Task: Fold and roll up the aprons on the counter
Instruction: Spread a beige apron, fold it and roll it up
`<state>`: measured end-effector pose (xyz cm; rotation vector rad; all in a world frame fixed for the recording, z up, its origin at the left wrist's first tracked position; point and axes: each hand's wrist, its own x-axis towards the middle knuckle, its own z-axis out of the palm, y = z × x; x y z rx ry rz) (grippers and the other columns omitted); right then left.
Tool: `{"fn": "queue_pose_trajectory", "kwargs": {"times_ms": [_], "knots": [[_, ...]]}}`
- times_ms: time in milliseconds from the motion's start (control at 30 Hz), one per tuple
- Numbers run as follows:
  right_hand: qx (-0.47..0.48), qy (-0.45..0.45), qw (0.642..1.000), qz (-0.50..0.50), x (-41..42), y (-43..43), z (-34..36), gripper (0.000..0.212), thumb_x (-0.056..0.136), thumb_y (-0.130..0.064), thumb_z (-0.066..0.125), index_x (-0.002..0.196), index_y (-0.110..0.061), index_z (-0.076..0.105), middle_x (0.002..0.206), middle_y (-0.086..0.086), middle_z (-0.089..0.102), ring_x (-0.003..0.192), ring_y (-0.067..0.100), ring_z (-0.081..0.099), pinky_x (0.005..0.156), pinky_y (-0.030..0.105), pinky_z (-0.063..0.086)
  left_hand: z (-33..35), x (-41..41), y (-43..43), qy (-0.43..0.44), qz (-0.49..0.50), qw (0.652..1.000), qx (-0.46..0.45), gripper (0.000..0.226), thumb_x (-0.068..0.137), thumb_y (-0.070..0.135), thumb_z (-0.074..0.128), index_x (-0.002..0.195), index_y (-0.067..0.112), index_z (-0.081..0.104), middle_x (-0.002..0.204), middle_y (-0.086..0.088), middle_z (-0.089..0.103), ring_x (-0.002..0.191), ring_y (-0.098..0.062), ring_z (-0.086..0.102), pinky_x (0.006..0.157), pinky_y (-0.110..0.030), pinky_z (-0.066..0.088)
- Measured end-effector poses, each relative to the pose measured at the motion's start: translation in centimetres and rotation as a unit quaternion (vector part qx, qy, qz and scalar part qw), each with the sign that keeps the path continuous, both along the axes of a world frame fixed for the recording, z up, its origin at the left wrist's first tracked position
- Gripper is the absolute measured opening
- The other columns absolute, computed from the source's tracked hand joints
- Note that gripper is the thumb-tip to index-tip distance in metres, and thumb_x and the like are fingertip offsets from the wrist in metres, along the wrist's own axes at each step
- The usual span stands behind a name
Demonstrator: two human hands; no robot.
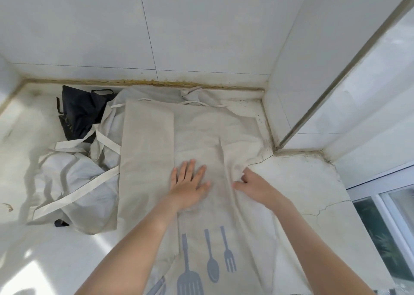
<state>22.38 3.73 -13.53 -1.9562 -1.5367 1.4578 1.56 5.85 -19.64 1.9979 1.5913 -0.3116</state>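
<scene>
A beige apron (201, 133) printed with grey cutlery lies spread along the white counter (313, 193). Its left side is folded over into a long panel (145, 149). My left hand (189, 182) presses flat on the apron's middle, fingers straight and spread. My right hand (253, 184) grips the apron's right edge, fingers curled into a bunched fold of cloth. A crumpled pale apron (71, 182) with long straps lies to the left. A dark navy apron (80, 113) sits bunched at the back left.
Tiled walls close off the back, and a tiled pillar (291, 93) juts in at the right. A window frame (385, 200) runs along the counter's right side. Bare counter shows at the front left and far left.
</scene>
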Motion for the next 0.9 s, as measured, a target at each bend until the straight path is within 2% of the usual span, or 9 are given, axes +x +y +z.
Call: {"fn": "queue_pose_trajectory", "kwargs": {"times_ms": [133, 267, 333, 433, 500, 600, 667, 800, 900], "knots": [[-0.037, -0.013, 0.987, 0.155, -4.2, -0.3, -0.1, 0.073, 0.091, -0.021, 0.056, 0.151, -0.03, 0.015, 0.081, -0.015, 0.041, 0.083, 0.008, 0.046, 0.066, 0.014, 0.033, 0.4, -0.7, 0.4, -0.104, 0.035, 0.993, -0.047, 0.052, 0.1, 0.054, 0.012, 0.15, 0.042, 0.002, 0.158, 0.006, -0.023, 0.141, -0.011, -0.029, 0.114, -0.038, -0.02], [-0.038, -0.035, 0.979, 0.199, -6.3, -0.3, -1.5, 0.08, 0.09, -0.022, 0.055, 0.152, -0.029, 0.006, 0.074, -0.01, 0.04, 0.071, 0.004, 0.044, 0.063, 0.015, 0.034, 0.7, -1.3, 0.5, -0.225, 0.074, 0.969, -0.076, 0.066, 0.091, 0.067, 0.012, 0.151, 0.04, 0.01, 0.159, 0.008, -0.018, 0.141, -0.008, -0.028, 0.115, -0.039, -0.02], [-0.036, -0.038, 0.978, 0.2, -6.7, -0.2, -2.1, 0.081, 0.09, -0.021, 0.054, 0.152, -0.029, 0.003, 0.077, -0.015, 0.04, 0.075, 0.003, 0.045, 0.065, 0.012, 0.035, 0.8, -1.4, 0.6, -0.261, 0.098, 0.957, -0.078, 0.073, 0.087, 0.072, 0.021, 0.15, 0.037, 0.015, 0.16, 0.01, -0.011, 0.143, -0.008, -0.024, 0.115, -0.038, -0.019], [-0.028, -0.01, 0.981, 0.191, -6.8, -0.2, -2.8, 0.067, 0.088, -0.022, 0.057, 0.146, -0.027, 0.023, 0.091, -0.008, 0.052, 0.087, 0.008, 0.052, 0.081, 0.02, 0.044, 0.1, -1.5, 0.7, -0.251, 0.104, 0.961, -0.043, 0.052, 0.092, 0.055, 0.049, 0.138, 0.032, 0.039, 0.159, 0.011, 0.0, 0.145, -0.008, -0.017, 0.116, -0.036, -0.015], [-0.026, 0.001, 0.982, 0.187, -6.5, -0.2, -2.8, 0.066, 0.088, -0.023, 0.06, 0.144, -0.031, 0.026, 0.082, -0.007, 0.048, 0.075, 0.005, 0.049, 0.071, 0.017, 0.041, -0.5, -1.5, 1.0, -0.23, 0.105, 0.967, -0.008, 0.034, 0.097, 0.038, 0.049, 0.127, 0.024, 0.05, 0.161, 0.006, 0.001, 0.147, -0.013, -0.011, 0.115, -0.036, -0.011], [-0.045, -0.016, 0.983, 0.178, -5.2, -0.3, -2.6, 0.069, 0.086, -0.028, 0.065, 0.144, -0.03, 0.028, 0.097, -0.009, 0.049, 0.088, 0.007, 0.05, 0.071, 0.014, 0.037, -0.6, -1.5, 1.6, -0.21, 0.098, 0.973, -0.004, 0.043, 0.103, 0.029, 0.037, 0.144, 0.015, 0.037, 0.161, 0.003, 0.002, 0.148, -0.015, -0.008, 0.116, -0.037, -0.007], [-0.065, -0.049, 0.979, 0.186, -3.9, -0.6, -2.3, 0.058, 0.083, -0.03, 0.067, 0.132, -0.027, 0.038, 0.104, -0.008, 0.051, 0.095, 0.011, 0.052, 0.073, 0.02, 0.039, -0.1, -1.4, 1.9, -0.222, 0.119, 0.968, 0.004, 0.049, 0.104, 0.026, 0.033, 0.151, 0.016, 0.023, 0.161, 0.002, 0.01, 0.148, -0.015, -0.003, 0.117, -0.036, -0.005], [-0.111, -0.14, 0.961, 0.209, -1.7, -2.3, -1.4, 0.032, 0.081, -0.029, 0.066, 0.108, -0.018, 0.052, 0.104, -0.002, 0.056, 0.093, 0.017, 0.055, 0.073, 0.026, 0.045, 1.6, -0.4, 2.2, -0.251, 0.215, 0.943, 0.031, 0.047, 0.098, 0.023, 0.045, 0.143, 0.011, 0.035, 0.149, -0.01, 0.037, 0.142, -0.026, 0.027, 0.116, -0.039, 0.017], [-0.09, -0.196, 0.964, 0.157, -0.6, -4.1, -1.4, 0.008, 0.084, -0.02, 0.057, 0.084, -0.014, 0.052, 0.085, -0.002, 0.051, 0.078, 0.018, 0.051, 0.064, 0.026, 0.039, 3.3, 0.9, 0.1, -0.089, 0.22, 0.967, 0.092, 0.067, 0.095, 0.03, 0.051, 0.147, 0.006, 0.017, 0.156, -0.018, 0.013, 0.144, -0.035, 0.015, 0.115, -0.047, 0.012]]}}
